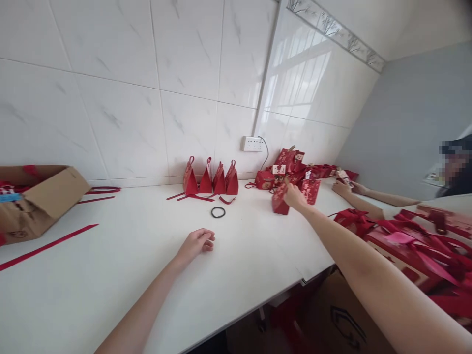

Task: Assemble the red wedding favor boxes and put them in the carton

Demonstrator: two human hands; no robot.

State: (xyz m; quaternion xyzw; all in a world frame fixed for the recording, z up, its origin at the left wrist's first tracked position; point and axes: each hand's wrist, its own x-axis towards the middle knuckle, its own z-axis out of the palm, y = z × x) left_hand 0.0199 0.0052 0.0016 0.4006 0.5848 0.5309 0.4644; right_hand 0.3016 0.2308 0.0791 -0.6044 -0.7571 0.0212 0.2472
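Note:
My left hand [198, 242] rests just over the white table [236, 265], its fingers loosely curled and a little apart, with nothing visible in them. A black ring-shaped band [218, 212] lies beyond it. At arm's length to the right, my right hand [295, 197] grips the upper part of a red gift box [280, 205]; the fingertips are partly hidden. Red patterned boxes [287, 160] are heaped right behind that hand. Several red triangular boxes with ribbon loops [219, 182] stand in a row by the wall, red ribbon pieces [227, 200] in front of them.
An open cardboard box [55, 196] holding red items stands at the left, a long red ribbon [51, 246] near it. Red bags with ribbons [409, 241] are piled at the right. A co-worker's hands [342, 184] hold a small box at the far right. A power strip [252, 143] is on the wall.

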